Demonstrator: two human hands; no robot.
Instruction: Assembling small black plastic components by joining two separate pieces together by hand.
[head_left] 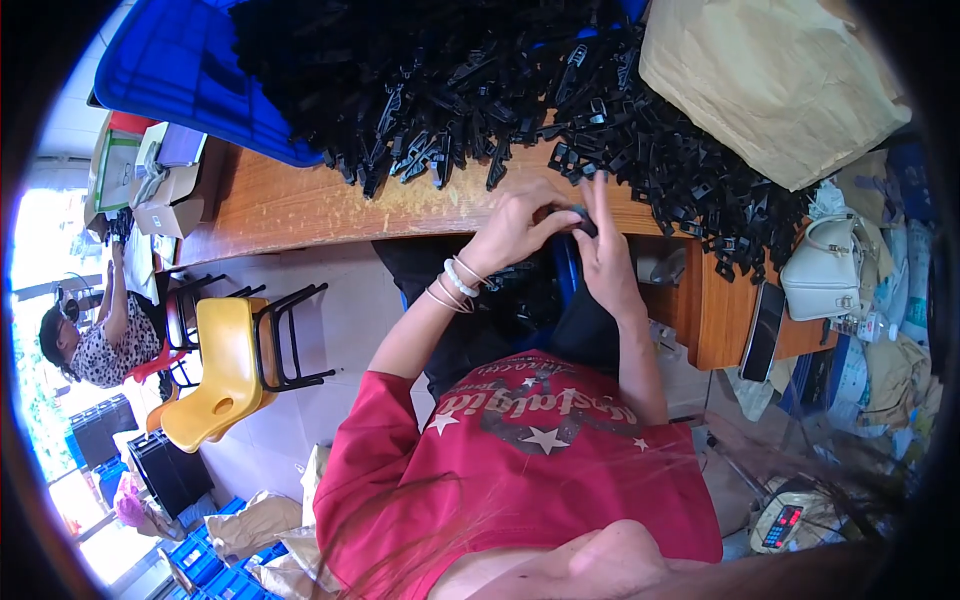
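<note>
Black part (587, 224): over near edge of tabletop (440, 212), clamped by fingertips of left hand (522, 224); right hand (607, 254) touching, grip unclear. Judged light, stiff, slightly slippery; best pinched along sides.

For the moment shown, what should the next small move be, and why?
Probably a light press on the black part with the left hand's thumb, the right hand steadying it: both hands meet at the part, and that thumb's tip lies at it. Finer detail is too small to tell.
</note>
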